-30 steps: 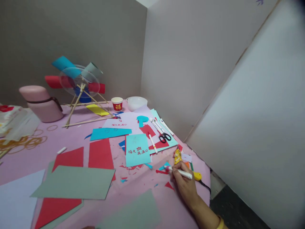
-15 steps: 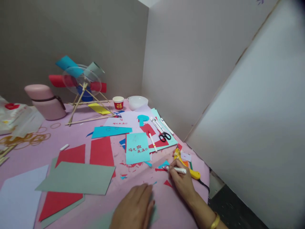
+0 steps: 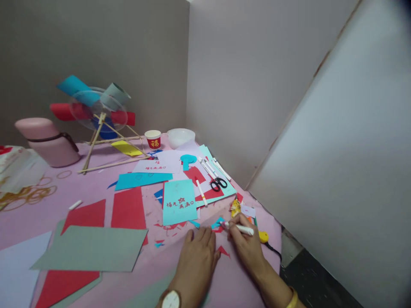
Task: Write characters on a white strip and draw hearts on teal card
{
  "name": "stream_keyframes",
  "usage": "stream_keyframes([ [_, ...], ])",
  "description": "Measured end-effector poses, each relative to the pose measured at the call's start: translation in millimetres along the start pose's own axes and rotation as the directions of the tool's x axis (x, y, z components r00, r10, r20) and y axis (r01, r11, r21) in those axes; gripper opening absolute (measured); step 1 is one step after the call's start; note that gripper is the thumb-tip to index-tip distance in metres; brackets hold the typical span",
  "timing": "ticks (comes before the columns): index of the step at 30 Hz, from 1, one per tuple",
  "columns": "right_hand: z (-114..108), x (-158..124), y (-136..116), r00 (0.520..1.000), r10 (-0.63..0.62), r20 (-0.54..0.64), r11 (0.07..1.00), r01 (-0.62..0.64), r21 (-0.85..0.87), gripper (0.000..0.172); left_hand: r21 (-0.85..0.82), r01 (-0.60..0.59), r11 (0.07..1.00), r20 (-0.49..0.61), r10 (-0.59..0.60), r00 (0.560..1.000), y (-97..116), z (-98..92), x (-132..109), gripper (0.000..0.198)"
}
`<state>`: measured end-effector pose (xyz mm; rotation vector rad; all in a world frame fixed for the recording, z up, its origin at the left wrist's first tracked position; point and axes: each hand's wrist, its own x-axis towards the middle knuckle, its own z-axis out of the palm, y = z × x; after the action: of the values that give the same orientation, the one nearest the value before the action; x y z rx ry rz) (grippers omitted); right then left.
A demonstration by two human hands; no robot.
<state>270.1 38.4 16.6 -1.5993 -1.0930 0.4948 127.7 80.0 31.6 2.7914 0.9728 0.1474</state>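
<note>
My right hand [image 3: 245, 239] grips a white marker [image 3: 242, 229], its pinkish tip pointing left at a small blue paper scrap [image 3: 217, 223] on the pink tablecloth. Beside it, my left hand [image 3: 199, 252] lies flat with fingers stretched out, a watch on the wrist. Small red paper scraps [image 3: 224, 251] lie between the two hands. Just beyond them is a light-blue card [image 3: 180, 203] with red handwriting and a star. A yellow tool [image 3: 263, 237] with a black cord is partly hidden behind my right hand.
Black-handled scissors [image 3: 218, 184] and several markers [image 3: 208, 167] lie on papers at the right. Grey sheets [image 3: 93, 248] and red sheets [image 3: 128, 208] spread left. Behind stand a stick-framed paper wheel [image 3: 102, 117], a pink flask [image 3: 49, 143], a red cup [image 3: 153, 140] and a white bowl [image 3: 180, 137]. Walls rise behind and right.
My left hand has moved forward and up to the scraps, bringing its watch into view. My right hand still holds the marker near the blue scrap. The view has shifted slightly right.
</note>
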Motion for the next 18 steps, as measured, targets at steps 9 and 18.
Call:
stream_keyframes([
  [9,5.4,-1.7,-3.8,0.997,-0.013,0.075,1.000,0.015,-0.026,0.018,0.028,-0.006,1.000,-0.007,0.006,1.000,-0.3,7.9,-1.6,0.035],
  [18,4.2,-6.3,-0.2,1.000,-0.015,-0.001,1.000,0.015,-0.026,0.014,0.011,-0.021,1.000,-0.076,0.022,0.997,-1.6,11.5,-3.6,0.034],
])
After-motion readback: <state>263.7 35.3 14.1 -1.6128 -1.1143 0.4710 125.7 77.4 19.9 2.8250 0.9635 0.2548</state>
